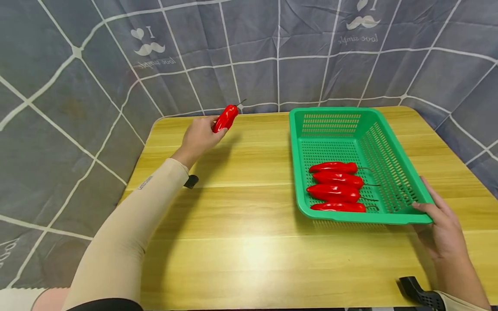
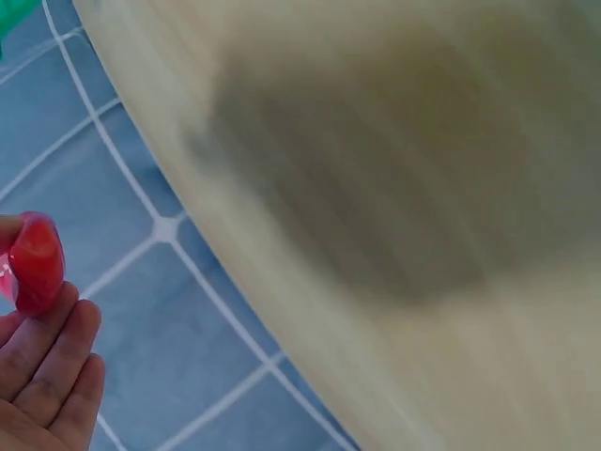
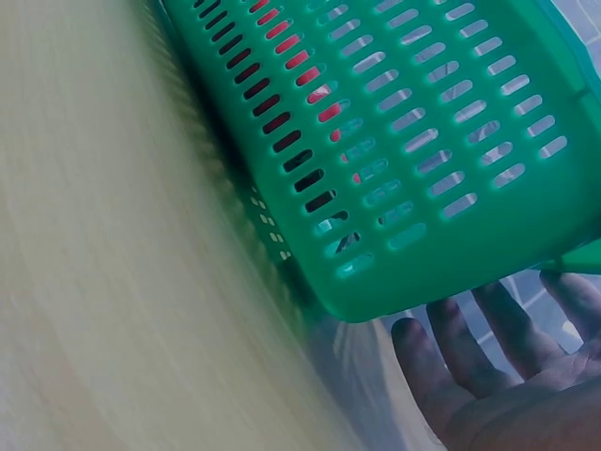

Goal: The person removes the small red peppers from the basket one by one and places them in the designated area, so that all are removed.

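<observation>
Up at the far left part of the table, my left hand (image 1: 200,137) grips a glossy red pepper (image 1: 227,118) between thumb and fingers, its thin stem pointing away. The left wrist view catches one end of this pepper (image 2: 38,263) above the fingers (image 2: 58,371). On the right stands a green plastic basket (image 1: 362,219) with slotted walls. Several red peppers (image 1: 336,193) lie side by side in its near half, stems to the right. My right hand (image 1: 443,229) holds the basket's near right corner, thumb over the rim and fingers (image 3: 512,334) outside and below it.
The wooden table (image 1: 249,207) carries the basket. A grey curtain (image 1: 256,43) with white grid lines rises behind it and along both sides. Black wrist devices show by the left wrist and on the right wrist (image 1: 418,293).
</observation>
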Available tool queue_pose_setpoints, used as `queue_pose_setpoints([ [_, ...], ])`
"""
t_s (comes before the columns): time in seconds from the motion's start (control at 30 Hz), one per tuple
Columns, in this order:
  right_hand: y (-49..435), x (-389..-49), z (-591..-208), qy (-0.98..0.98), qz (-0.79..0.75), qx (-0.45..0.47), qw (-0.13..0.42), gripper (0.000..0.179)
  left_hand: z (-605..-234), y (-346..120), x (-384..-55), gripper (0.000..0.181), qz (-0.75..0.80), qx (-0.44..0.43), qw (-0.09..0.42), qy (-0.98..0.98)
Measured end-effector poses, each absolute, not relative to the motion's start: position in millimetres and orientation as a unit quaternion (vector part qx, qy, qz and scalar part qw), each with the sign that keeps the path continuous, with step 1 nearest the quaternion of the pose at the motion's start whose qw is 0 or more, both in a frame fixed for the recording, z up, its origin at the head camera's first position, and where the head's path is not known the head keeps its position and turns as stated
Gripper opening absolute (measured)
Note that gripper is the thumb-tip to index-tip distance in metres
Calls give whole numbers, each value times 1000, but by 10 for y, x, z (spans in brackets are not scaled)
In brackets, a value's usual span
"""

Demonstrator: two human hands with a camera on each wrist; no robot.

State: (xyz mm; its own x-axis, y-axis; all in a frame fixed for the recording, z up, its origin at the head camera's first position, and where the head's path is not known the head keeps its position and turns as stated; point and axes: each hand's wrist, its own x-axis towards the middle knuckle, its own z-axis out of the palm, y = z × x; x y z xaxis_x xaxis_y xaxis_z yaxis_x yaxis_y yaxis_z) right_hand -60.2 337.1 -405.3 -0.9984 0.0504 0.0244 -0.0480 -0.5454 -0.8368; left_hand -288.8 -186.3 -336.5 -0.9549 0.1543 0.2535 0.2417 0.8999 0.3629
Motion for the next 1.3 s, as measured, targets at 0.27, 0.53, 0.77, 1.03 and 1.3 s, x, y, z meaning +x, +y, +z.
queue_pose_setpoints([
  [0.27,3345,-619,-4061,-492,870,-4,45,63,-3510,-2113,-2801,45,-207,-59,103,-971],
  [0.53,3351,-640,-4087,-506,861,-4,47,64,-3686,-2378,-2754,47,-195,-5,79,-978],
  [0.77,3370,-639,-4106,-502,863,-18,48,63,-3747,-2536,-2715,44,-182,35,66,-980],
  [1.03,3369,-641,-4083,-491,870,-20,51,62,-3786,-2594,-2663,40,-174,60,64,-981],
  [1.3,3363,-641,-4083,-476,878,-13,46,62,-3818,-2610,-2640,39,-167,82,53,-981],
])
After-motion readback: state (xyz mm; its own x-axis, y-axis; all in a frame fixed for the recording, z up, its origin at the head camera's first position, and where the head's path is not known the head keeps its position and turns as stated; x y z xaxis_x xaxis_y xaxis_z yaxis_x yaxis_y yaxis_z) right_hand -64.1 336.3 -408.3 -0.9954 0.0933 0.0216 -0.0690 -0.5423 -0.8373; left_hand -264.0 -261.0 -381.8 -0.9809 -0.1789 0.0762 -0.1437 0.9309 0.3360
